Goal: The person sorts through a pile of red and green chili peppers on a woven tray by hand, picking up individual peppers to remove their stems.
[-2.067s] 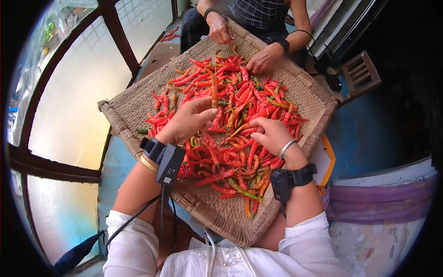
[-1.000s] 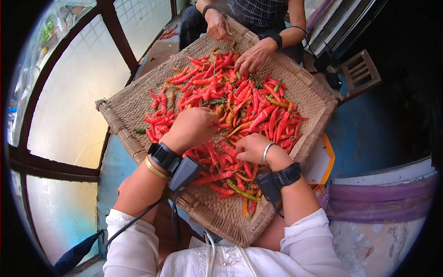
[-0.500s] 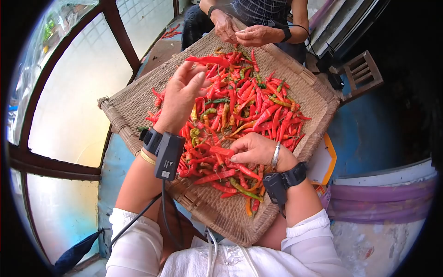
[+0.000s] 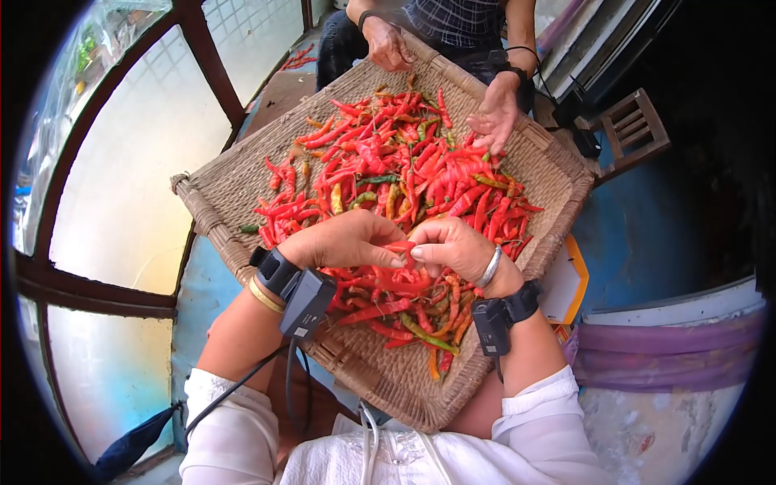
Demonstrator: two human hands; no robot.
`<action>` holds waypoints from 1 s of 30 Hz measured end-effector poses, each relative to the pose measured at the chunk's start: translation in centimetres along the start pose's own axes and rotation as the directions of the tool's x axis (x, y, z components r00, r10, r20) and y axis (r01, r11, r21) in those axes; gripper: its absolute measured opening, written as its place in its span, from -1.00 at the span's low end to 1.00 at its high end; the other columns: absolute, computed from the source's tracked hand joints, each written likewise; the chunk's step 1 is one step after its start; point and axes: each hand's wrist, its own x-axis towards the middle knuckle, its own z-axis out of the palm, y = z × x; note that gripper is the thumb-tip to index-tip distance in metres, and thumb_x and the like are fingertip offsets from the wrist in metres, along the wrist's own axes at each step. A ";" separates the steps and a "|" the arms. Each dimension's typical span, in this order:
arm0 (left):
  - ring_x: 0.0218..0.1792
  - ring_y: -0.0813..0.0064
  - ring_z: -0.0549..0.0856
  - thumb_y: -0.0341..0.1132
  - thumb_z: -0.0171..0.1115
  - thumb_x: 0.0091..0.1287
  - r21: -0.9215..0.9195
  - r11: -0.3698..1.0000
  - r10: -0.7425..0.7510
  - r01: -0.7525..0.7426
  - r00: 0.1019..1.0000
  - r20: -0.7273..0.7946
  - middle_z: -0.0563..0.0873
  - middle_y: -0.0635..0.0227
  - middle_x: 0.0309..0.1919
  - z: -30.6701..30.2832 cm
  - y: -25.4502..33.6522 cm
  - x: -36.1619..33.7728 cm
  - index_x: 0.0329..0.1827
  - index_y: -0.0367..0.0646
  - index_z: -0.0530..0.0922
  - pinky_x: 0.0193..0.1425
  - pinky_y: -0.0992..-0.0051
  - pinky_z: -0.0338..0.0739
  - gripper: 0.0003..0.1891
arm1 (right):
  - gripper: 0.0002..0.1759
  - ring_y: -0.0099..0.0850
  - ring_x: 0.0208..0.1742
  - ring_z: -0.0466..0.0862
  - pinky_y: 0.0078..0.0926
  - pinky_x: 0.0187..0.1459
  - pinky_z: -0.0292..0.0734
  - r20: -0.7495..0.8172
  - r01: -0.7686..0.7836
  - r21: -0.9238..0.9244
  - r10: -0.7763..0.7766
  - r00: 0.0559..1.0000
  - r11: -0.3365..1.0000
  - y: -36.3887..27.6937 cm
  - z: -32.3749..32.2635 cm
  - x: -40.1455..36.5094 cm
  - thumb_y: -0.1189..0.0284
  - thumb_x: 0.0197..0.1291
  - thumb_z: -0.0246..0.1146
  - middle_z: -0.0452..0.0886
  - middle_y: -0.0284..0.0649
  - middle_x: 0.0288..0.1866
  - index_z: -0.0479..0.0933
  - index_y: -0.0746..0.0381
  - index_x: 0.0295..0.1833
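My left hand (image 4: 349, 240) and my right hand (image 4: 459, 249) meet over the near half of the heap of chili peppers (image 4: 368, 174). Thumb and fingers of both hands pinch a red chili pepper (image 4: 399, 246), which is partly covered by the fingertips. Below my hands lie more red chilies with a few green and orange ones among them. A woven basket tray (image 4: 517, 327) carries the heap, its near corner just above my lap.
Across the tray, a person's one hand (image 4: 388, 47) hangs near the far rim and the other hand (image 4: 495, 113) is spread beside the heap. A wooden stool (image 4: 634, 129) stands at right. Framed panes (image 4: 121, 153) line the left. Cables (image 4: 242, 388) run from my wrist devices.
My left hand has come back from the far left of the heap to meet my right hand. The other person's hands have parted, one moving right and opening.
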 end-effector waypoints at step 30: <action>-0.48 0.28 0.58 -0.24 0.16 0.20 0.297 0.948 -0.116 0.117 0.993 -0.023 0.57 0.10 -0.54 1.7 0.4 -0.3 -0.24 -0.25 0.52 -0.35 0.37 0.44 -0.76 | -0.79 -0.36 -0.45 0.57 -0.50 -0.35 0.47 -0.032 0.028 -0.795 -0.088 0.996 0.606 0.7 -0.5 0.5 0.38 -0.08 0.22 0.53 -0.15 -0.49 0.52 0.29 -0.34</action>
